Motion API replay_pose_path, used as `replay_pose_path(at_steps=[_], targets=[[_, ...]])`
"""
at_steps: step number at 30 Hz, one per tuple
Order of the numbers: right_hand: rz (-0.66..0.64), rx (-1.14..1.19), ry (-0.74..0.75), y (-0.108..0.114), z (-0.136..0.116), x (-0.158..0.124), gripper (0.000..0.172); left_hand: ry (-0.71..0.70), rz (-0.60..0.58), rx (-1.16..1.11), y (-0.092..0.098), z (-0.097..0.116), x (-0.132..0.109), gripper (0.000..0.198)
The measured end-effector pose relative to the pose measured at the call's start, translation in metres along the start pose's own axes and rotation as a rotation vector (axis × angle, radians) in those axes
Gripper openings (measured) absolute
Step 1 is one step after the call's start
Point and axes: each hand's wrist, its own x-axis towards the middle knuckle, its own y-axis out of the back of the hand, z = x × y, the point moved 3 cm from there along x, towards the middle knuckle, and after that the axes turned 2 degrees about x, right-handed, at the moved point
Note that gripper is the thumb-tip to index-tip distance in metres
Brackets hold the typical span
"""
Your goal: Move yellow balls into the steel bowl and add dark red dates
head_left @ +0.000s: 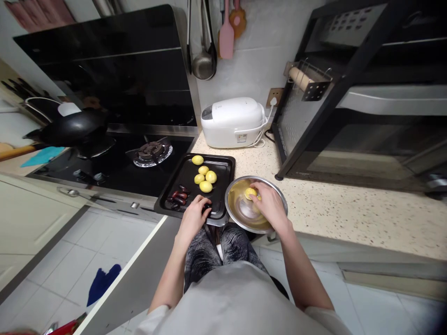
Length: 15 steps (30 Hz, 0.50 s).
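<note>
My right hand point(268, 204) is inside the steel bowl point(234, 211), its fingers closed round a yellow lemon point(250, 192). Part of another yellow thing shows behind those fingers. To the left of the bowl lies a black baking tray point(220, 170), close beside it. Several lemons point(206, 186) rest on the middle and back of the tray. Several small, long, dark reddish-brown pieces point(179, 196) lie at its front left. My left hand point(193, 215) is over the tray's front edge, fingertips pinched together at a small dark thing that the fingers mostly hide.
A gas hob point(150, 151) with a black wok point(73, 128) stands left of the tray. Behind are a white appliance point(233, 123) and its cord. A black rack point(289, 153) with an oven stands right. An open cabinet door point(139, 274) juts out below the counter point(328, 209).
</note>
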Motion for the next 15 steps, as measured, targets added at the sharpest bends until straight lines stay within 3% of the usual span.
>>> replay_pose_path(at_steps=[9,15], targets=[[0.100,0.111,0.029,0.015,-0.004,-0.015,0.024,-0.036,0.140,-0.155,0.002,-0.003,0.004,0.012],[0.191,0.243,0.083,0.029,-0.018,-0.030,0.018,-0.051,0.285,-0.395,0.013,0.018,0.001,0.006]])
